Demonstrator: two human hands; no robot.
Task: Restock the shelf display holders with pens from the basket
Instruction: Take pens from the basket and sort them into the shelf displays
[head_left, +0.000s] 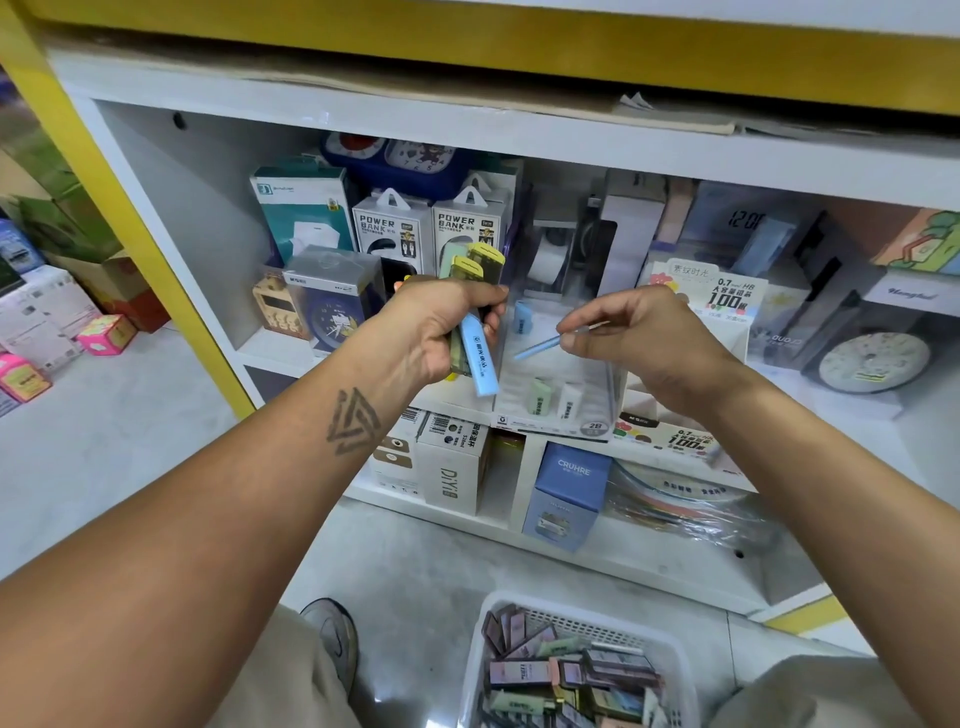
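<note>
- White shelving with a yellow frame fills the background, packed with boxed clocks and power banks behind a clear display holder on the shelf.
- Left of the holder, the left hand clamps a bundle of flat pen packs, yellow caps up and a blue one sticking out below.
- Just above the holder's open slots, the right hand pinches a slim blue pen at its upper end, tip angled down toward the holder.
- Inside the holder, a few small packs lie low in the slots, so restocking looks barely begun.
- Below the holder, on the floor, the white basket holds many more packs.
- Risk: the light fingertip pinch could let the pen swing and miss its slot, falling behind the divider.
- Risk: the crowded left grip may shed the protruding blue pack if the fingers loosen.
</note>
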